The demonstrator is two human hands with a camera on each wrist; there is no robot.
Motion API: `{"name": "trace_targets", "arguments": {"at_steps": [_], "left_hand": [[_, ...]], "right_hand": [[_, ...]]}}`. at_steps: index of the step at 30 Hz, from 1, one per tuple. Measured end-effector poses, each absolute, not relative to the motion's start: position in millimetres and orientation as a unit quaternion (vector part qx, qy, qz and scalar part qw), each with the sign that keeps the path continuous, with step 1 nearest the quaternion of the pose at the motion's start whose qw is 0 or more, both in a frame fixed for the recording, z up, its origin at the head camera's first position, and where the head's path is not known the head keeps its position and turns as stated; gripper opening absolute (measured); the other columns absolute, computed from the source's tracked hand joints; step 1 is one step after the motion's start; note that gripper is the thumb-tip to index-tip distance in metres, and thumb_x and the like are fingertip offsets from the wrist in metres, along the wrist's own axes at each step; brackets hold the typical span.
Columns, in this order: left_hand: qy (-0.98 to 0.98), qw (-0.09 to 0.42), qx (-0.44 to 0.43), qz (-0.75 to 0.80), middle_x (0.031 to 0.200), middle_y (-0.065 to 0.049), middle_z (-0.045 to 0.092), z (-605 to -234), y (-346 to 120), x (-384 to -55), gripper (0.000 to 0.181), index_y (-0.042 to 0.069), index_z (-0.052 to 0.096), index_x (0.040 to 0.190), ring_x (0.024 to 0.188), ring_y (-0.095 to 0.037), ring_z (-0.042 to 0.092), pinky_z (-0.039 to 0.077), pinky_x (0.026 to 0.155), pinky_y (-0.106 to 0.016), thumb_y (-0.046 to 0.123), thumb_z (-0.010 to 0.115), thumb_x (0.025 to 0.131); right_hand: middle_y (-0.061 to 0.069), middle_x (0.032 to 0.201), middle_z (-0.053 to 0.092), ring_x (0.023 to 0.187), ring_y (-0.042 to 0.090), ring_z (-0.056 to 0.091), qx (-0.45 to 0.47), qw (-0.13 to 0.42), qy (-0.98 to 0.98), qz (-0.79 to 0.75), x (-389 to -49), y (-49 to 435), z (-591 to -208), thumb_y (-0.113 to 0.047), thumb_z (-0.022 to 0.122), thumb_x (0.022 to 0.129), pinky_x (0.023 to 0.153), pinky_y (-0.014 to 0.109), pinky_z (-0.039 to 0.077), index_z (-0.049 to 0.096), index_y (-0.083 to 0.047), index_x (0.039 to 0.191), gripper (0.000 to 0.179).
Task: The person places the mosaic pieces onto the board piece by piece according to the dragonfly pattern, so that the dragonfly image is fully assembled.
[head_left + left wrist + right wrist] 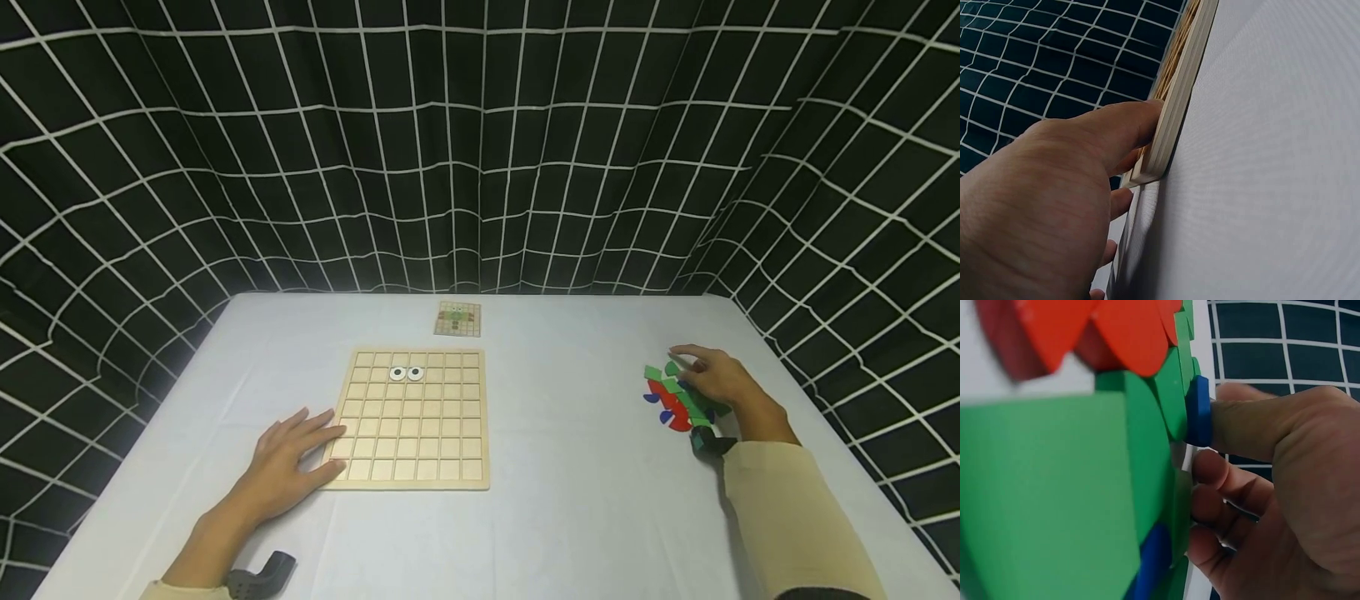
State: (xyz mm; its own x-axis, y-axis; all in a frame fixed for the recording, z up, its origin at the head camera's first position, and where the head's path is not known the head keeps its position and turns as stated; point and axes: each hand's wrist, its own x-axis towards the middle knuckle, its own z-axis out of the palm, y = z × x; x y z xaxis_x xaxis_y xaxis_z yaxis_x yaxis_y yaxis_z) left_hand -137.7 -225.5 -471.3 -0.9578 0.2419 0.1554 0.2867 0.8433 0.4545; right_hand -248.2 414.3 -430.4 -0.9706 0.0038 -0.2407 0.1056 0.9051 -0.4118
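My left hand rests at the left side of a wooden grid board, fingers spread, with thumb and index finger on its rim. In the left wrist view, the thumb presses on the board's edge. Two round eye pieces lie side by side in the board's upper part. Over a pile of coloured pieces at the right hovers my right hand, index finger stretched out apart from the thumb. Seen from the right wrist, the thumb touches a blue piece beside red pieces and green pieces.
A small pattern card lies behind the board, showing a figure with eyes on a grid. White cloth covers the table. Black fabric with white grid lines hangs around the back and sides.
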Motion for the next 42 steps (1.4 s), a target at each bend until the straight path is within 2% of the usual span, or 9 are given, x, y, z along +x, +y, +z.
{"name": "trace_targets", "arguments": {"at_steps": [6, 11, 14, 19, 24, 31, 33, 38, 42], "left_hand": [[-0.959, 0.049, -0.137, -0.244, 0.144, -0.01, 0.049, -472, -224, -138, 0.051, 0.021, 0.064, 0.124, 0.138, -0.041, 0.028, 0.011, 0.11, -0.066, 0.05, 0.068, 0.083], [-0.958, 0.051, -0.141, -0.243, 0.143, -0.01, 0.049, -472, -224, -139, 0.05, 0.021, 0.064, 0.124, 0.138, -0.041, 0.029, 0.012, 0.11, -0.065, 0.049, 0.068, 0.083], [-0.958, 0.049, -0.141, -0.244, 0.143, -0.01, 0.049, -472, -225, -139, 0.05, 0.02, 0.063, 0.124, 0.138, -0.041, 0.028, 0.012, 0.11, -0.065, 0.049, 0.068, 0.083], [-0.958, 0.048, -0.143, -0.243, 0.144, -0.01, 0.049, -471, -226, -137, 0.05, 0.02, 0.063, 0.124, 0.138, -0.042, 0.028, 0.012, 0.11, -0.065, 0.049, 0.067, 0.084], [-0.957, 0.049, -0.144, -0.247, 0.144, -0.011, 0.049, -470, -227, -136, 0.05, 0.02, 0.063, 0.125, 0.138, -0.042, 0.028, 0.012, 0.11, -0.065, 0.049, 0.068, 0.084], [-0.957, 0.052, -0.144, -0.248, 0.143, -0.012, 0.049, -469, -227, -136, 0.05, 0.02, 0.063, 0.125, 0.138, -0.043, 0.028, 0.012, 0.109, -0.066, 0.049, 0.068, 0.084], [-0.957, 0.053, -0.143, -0.245, 0.143, -0.012, 0.049, -470, -226, -136, 0.05, 0.02, 0.063, 0.125, 0.137, -0.043, 0.029, 0.013, 0.109, -0.065, 0.049, 0.068, 0.083], [-0.959, 0.052, -0.137, -0.243, 0.143, -0.011, 0.049, -470, -224, -135, 0.05, 0.021, 0.063, 0.124, 0.137, -0.042, 0.029, 0.013, 0.11, -0.065, 0.049, 0.068, 0.083], [-0.958, 0.05, -0.137, -0.246, 0.143, -0.011, 0.049, -469, -224, -135, 0.05, 0.021, 0.063, 0.124, 0.138, -0.042, 0.028, 0.012, 0.111, -0.065, 0.048, 0.068, 0.083]], "right_hand": [[0.038, 0.127, 0.045, 0.106, 0.05, 0.05, 0.037, 0.114, 0.968, -0.219, -250, 415, -432, -0.024, 0.056, 0.095, 0.08, 0.056, 0.051, 0.051, -0.007, 0.135, 0.044], [0.035, 0.119, 0.053, 0.093, 0.041, 0.056, 0.046, 0.069, 0.971, -0.223, -245, 415, -433, -0.03, 0.057, 0.096, 0.071, 0.046, 0.055, 0.052, 0.001, 0.13, 0.047], [0.032, 0.116, 0.054, 0.093, 0.039, 0.055, 0.051, 0.045, 0.97, -0.231, -241, 414, -429, -0.033, 0.057, 0.096, 0.07, 0.042, 0.055, 0.05, 0.002, 0.13, 0.049], [0.025, 0.112, 0.056, 0.096, 0.037, 0.053, 0.048, -0.012, 0.969, -0.24, -230, 401, -412, -0.029, 0.057, 0.096, 0.066, 0.038, 0.055, 0.054, -0.002, 0.129, 0.042], [0.02, 0.106, 0.061, 0.095, 0.033, 0.053, -0.003, -0.089, 0.965, -0.246, -215, 376, -386, -0.025, 0.059, 0.095, 0.062, 0.028, 0.049, 0.059, -0.003, 0.125, 0.037], [0.015, 0.1, 0.067, 0.09, 0.028, 0.058, -0.081, -0.17, 0.95, -0.247, -193, 334, -352, -0.014, 0.064, 0.091, 0.069, 0.031, 0.048, 0.064, -0.004, 0.118, 0.029], [0.013, 0.098, 0.068, 0.088, 0.026, 0.059, -0.101, -0.194, 0.944, -0.248, -186, 324, -345, -0.011, 0.066, 0.089, 0.07, 0.028, 0.048, 0.065, -0.004, 0.117, 0.028], [0.008, 0.093, 0.07, 0.084, 0.021, 0.06, -0.144, -0.247, 0.922, -0.261, -169, 298, -329, -0.003, 0.072, 0.083, 0.069, 0.011, 0.045, 0.068, -0.004, 0.113, 0.029], [0.004, 0.09, 0.071, 0.083, 0.013, 0.058, -0.172, -0.271, 0.903, -0.284, -159, 278, -319, 0.0, 0.074, 0.079, 0.07, 0.007, 0.044, 0.07, -0.004, 0.109, 0.031]]}}
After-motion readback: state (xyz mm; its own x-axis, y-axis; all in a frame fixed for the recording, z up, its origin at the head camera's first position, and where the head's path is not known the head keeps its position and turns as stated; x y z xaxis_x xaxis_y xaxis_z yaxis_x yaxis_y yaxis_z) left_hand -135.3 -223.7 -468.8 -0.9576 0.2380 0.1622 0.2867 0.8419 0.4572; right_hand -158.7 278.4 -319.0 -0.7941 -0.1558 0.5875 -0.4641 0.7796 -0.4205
